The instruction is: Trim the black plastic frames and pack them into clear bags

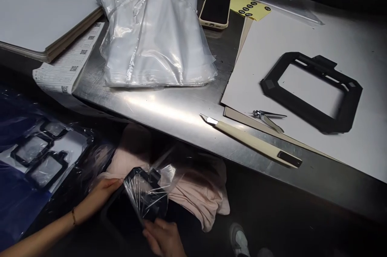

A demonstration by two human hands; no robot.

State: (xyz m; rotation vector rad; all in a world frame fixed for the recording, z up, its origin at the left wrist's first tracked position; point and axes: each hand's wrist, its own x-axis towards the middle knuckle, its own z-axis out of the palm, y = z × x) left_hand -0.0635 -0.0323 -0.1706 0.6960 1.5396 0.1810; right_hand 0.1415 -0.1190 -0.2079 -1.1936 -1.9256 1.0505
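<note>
Holding: a black frame (145,196) wrapped in clear plastic, in both hands, below the desk edge.
Left hand (99,196): its fingers (113,184) are pressed together on the frame's left side, with a thin bracelet (73,216) on the wrist.
Right hand (161,237): its fingers (151,235) are curled, pinching the frame's bottom edge.
Just past the fingers: a pink cloth (196,192).
Left of the fingers: more black frames (39,152) under plastic.
Far past the fingers: a steel desk (169,107) with a pile of plastic bags (154,35) and a phone (214,11).
Up and right of the fingers, on the desk: a craft knife (254,142), a nail clipper (267,120) and another black frame (311,91) on a white board (302,47).
</note>
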